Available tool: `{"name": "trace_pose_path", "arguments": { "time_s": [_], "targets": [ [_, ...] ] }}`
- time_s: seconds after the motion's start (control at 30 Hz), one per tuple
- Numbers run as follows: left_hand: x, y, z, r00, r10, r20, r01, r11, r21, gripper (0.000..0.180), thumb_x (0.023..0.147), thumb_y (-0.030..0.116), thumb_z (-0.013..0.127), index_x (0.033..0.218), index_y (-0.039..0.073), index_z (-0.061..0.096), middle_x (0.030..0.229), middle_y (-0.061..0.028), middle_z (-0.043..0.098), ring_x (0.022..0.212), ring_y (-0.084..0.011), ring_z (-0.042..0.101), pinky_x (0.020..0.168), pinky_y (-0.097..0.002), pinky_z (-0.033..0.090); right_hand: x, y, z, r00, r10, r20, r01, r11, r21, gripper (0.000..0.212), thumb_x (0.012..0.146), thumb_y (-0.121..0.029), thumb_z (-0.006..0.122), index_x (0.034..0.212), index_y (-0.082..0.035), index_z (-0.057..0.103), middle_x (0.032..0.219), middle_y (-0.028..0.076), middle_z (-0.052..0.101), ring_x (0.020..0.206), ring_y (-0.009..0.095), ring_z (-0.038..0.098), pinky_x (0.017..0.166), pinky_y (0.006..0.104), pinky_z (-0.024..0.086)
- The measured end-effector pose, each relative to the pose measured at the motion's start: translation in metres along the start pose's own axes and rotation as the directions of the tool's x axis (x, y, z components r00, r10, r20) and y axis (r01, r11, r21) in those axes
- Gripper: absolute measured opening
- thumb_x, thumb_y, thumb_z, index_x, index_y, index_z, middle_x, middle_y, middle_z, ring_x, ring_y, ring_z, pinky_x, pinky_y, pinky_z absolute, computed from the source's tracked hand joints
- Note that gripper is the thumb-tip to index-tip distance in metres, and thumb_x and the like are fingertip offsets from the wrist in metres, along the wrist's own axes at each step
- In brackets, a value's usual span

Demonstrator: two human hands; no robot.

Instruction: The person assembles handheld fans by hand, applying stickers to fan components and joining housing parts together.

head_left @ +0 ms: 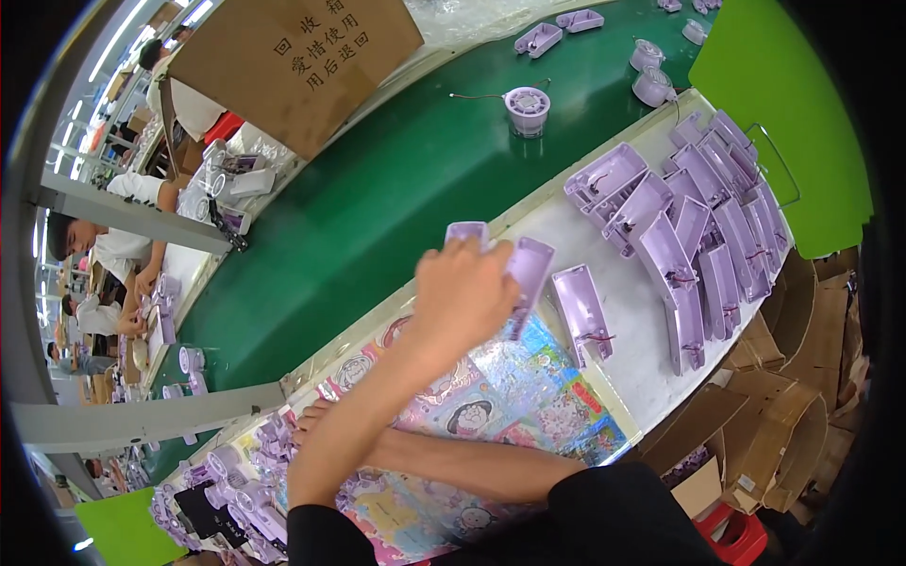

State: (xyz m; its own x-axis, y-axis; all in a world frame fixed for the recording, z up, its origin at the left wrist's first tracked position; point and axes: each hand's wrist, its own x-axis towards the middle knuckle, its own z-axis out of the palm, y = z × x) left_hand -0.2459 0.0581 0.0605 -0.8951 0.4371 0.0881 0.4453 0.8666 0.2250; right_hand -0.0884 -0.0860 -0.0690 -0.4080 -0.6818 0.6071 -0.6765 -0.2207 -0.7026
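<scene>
My forearms cross, the left one over the right. My left hand (467, 294) reaches up and right, its fingers closed around a pale purple plastic shell (530, 269). Another purple piece (467, 232) shows just beyond its knuckles; whether it is a separate part I cannot tell. My right hand (314, 420) lies far to the left, partly hidden behind the left forearm, beside a pile of small purple parts (274, 443). Its visible fingers look curled, and what they hold is hidden. A single long purple shell with a red wire (582, 316) lies right of my left hand.
Several long purple shells (698, 236) are heaped on the white table at right. A round purple unit (527, 111) stands on the green belt (368, 217). Cartoon sheets (510, 396) cover the near table. Cardboard boxes (774, 434) lie lower right; another person (123, 245) works across the belt.
</scene>
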Motion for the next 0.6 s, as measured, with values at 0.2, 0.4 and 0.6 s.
{"name": "trace_pose_path", "arguments": {
  "time_s": [0.2,0.4,0.6],
  "targets": [
    [-0.005,0.025,-0.003,0.994,-0.068,-0.083,0.056,0.988,-0.141,0.042,0.092,0.035,0.065,0.12,0.003,0.062,0.095,-0.0222,0.07,0.09,-0.0374,0.069,0.076,-0.0503,0.053,0.007,-0.022,-0.041,0.991,0.074,0.112,-0.055,0.985,-0.161,0.023,0.085,-0.019,0.058,0.101,-0.006,0.067,0.102,0.007,0.064,0.107,0.024,0.059,0.098,0.0357,0.042],
    [-0.015,0.006,-0.004,0.966,-0.201,-0.163,0.142,0.938,-0.317,0.026,0.1,0.027,0.056,0.097,0.004,0.067,0.087,-0.0187,0.071,0.084,-0.0398,0.068,0.075,-0.05,0.051,0.007,-0.026,-0.035,0.997,0.03,0.074,-0.007,0.955,-0.295,0.019,0.087,-0.016,0.056,0.1,-0.005,0.066,0.104,0.007,0.063,0.107,0.023,0.057,0.098,0.0357,0.043],
    [-0.02,0.005,-0.004,0.972,-0.148,-0.181,0.107,0.97,-0.218,0.027,0.097,0.028,0.06,0.089,0.004,0.07,0.082,-0.015,0.071,0.084,-0.0327,0.067,0.083,-0.0439,0.043,0.005,-0.025,-0.028,0.996,0.023,0.082,0.005,0.946,-0.324,0.017,0.088,-0.013,0.056,0.099,-0.005,0.065,0.104,0.007,0.062,0.105,0.023,0.057,0.096,0.0352,0.044]
  ]
}}
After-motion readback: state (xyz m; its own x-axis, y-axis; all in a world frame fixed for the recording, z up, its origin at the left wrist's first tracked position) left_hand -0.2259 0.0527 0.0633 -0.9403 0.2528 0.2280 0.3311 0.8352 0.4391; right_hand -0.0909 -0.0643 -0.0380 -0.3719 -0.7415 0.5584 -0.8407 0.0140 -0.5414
